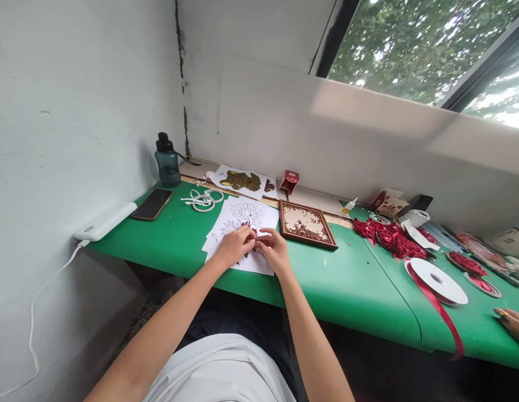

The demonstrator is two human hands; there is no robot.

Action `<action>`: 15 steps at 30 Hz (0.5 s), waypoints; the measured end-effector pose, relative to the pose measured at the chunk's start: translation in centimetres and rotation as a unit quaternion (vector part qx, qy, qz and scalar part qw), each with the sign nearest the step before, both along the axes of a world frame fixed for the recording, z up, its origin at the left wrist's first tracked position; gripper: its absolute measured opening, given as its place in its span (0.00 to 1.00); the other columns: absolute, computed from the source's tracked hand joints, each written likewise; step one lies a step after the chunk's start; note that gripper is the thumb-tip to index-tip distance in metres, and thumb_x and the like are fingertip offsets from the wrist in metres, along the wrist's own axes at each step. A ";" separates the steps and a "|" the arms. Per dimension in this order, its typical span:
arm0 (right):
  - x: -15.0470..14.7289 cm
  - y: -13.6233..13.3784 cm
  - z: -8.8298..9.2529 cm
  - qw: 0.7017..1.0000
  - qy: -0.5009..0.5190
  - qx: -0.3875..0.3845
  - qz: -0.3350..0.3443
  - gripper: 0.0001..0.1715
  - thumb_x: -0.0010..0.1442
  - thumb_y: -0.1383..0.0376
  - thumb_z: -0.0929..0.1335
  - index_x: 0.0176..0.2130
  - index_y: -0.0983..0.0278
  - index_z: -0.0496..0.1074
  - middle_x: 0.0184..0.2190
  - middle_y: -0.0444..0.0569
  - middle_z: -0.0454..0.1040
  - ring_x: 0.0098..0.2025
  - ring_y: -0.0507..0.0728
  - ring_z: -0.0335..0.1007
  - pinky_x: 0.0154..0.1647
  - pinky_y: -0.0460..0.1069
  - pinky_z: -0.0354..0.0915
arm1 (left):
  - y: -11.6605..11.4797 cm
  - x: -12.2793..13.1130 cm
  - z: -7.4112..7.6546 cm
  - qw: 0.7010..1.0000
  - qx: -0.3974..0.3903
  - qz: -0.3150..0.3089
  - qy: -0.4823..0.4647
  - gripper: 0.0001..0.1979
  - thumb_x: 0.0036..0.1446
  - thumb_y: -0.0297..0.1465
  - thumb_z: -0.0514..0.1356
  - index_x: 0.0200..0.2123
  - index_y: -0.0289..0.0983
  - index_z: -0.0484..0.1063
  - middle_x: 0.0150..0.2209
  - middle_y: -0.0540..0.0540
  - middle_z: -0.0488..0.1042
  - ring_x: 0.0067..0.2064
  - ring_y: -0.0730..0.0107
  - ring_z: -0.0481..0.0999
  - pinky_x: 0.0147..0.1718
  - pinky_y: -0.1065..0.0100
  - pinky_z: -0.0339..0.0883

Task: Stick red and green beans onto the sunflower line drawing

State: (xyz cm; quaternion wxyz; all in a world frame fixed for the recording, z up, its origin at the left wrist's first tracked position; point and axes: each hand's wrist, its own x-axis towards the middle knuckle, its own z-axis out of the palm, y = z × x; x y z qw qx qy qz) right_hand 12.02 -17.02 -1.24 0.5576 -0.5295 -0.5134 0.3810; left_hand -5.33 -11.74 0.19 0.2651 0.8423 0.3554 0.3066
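A white sheet with a line drawing of flowers [243,219] lies on the green table [351,285]. Small dark red beads cover a patch of the drawing near its lower middle. My left hand [235,244] and my right hand [274,247] rest together on that patch, fingertips pinched and almost touching. What the fingertips pinch is too small to make out. A brown wooden tray [306,224] with loose red beads sits just right of the sheet.
A phone [152,204], white power bank [105,221], coiled white cable [205,199] and dark bottle [167,162] stand at the left. A finished bead picture [241,181] lies behind. Red ribbon spool [437,278] and ribbon flowers [389,234] fill the right, beside another person's hand [514,324].
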 end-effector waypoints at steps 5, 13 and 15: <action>0.2 0.1 0.0 0.999 -0.026 0.025 -0.018 0.26 0.53 0.53 0.79 0.48 0.58 0.73 0.35 0.48 0.81 0.36 0.59 0.77 0.40 0.54 0.74 | 0.1 0.0 -0.1 1.000 -0.008 -0.010 -0.014 0.05 0.68 0.31 0.57 0.40 0.42 0.73 0.42 0.50 0.77 0.40 0.65 0.77 0.37 0.65 0.65; 0.1 0.1 0.1 0.999 -0.037 0.035 -0.003 0.28 0.55 0.52 0.77 0.51 0.58 0.71 0.33 0.46 0.79 0.35 0.58 0.74 0.40 0.54 0.72 | -0.1 -0.1 0.1 0.999 -0.019 -0.014 -0.029 0.04 0.67 0.30 0.59 0.40 0.42 0.73 0.42 0.50 0.77 0.39 0.65 0.77 0.38 0.66 0.66; 0.1 0.0 0.1 0.999 -0.035 0.034 0.000 0.29 0.56 0.51 0.77 0.52 0.58 0.71 0.34 0.46 0.79 0.35 0.57 0.74 0.40 0.54 0.72 | -0.2 -0.2 0.1 0.999 -0.022 -0.013 -0.030 0.04 0.67 0.30 0.59 0.40 0.42 0.73 0.42 0.51 0.77 0.38 0.66 0.76 0.38 0.66 0.66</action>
